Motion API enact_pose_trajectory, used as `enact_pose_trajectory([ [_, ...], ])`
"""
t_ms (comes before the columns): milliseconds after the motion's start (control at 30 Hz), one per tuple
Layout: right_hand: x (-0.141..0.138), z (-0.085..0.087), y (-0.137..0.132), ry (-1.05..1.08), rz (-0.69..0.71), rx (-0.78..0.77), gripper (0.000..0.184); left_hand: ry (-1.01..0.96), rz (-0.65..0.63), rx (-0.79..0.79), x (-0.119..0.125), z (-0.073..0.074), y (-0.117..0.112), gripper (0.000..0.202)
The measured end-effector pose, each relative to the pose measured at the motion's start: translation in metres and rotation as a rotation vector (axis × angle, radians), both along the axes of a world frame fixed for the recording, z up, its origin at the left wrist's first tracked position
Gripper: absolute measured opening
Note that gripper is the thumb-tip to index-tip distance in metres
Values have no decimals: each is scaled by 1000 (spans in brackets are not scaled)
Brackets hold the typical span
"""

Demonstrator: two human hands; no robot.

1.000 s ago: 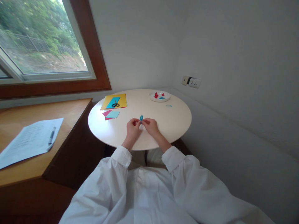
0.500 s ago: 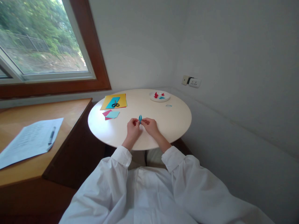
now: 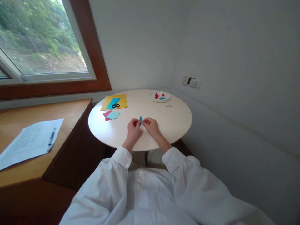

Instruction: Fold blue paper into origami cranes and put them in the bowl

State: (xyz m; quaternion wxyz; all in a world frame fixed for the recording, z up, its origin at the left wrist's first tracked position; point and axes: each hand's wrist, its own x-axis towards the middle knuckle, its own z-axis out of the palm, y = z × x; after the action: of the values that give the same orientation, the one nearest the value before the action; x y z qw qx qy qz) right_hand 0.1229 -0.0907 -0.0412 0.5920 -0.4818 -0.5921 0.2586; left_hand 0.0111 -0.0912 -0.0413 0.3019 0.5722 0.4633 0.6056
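A small piece of folded blue paper [image 3: 141, 118] stands upright between my hands, its two narrow points facing up. My left hand [image 3: 134, 128] pinches it from the left, thumb and fingers closed on its lower part. From the other side, my right hand [image 3: 151, 126] grips it with closed fingertips. Both hands are just above the front half of the round white table [image 3: 171, 125]. The lower part of the folded paper is partly covered by my fingers.
Black-handled scissors [image 3: 115, 105] lie on blue and yellow paper sheets [image 3: 105, 103]. Pink and pale blue squares [image 3: 113, 115] lie nearer. A white plate [image 3: 152, 99] with small red and blue paper pieces stands at the back. Left is a wooden desk [image 3: 70, 115] with written paper [image 3: 28, 137] and a pen [image 3: 52, 136].
My right fingers have shifted very slightly at the folded blue paper, whose points look a little different in angle. The left hand stays nearly still, and the other things have not moved.
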Motion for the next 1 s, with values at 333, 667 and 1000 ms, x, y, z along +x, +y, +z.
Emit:
enact_pose_trajectory([
  [333, 0, 2, -1, 0, 6, 1, 12, -29, -17, -8, -1, -1, 1, 7],
  [667, -1, 7, -6, -10, -6, 38, 13, -75, -28, -30, 0, -2, 2, 6],
  [1000, -1, 7, -7, -7, 9, 68, 15, -73, -57, -26, 1, -4, 4, 4],
])
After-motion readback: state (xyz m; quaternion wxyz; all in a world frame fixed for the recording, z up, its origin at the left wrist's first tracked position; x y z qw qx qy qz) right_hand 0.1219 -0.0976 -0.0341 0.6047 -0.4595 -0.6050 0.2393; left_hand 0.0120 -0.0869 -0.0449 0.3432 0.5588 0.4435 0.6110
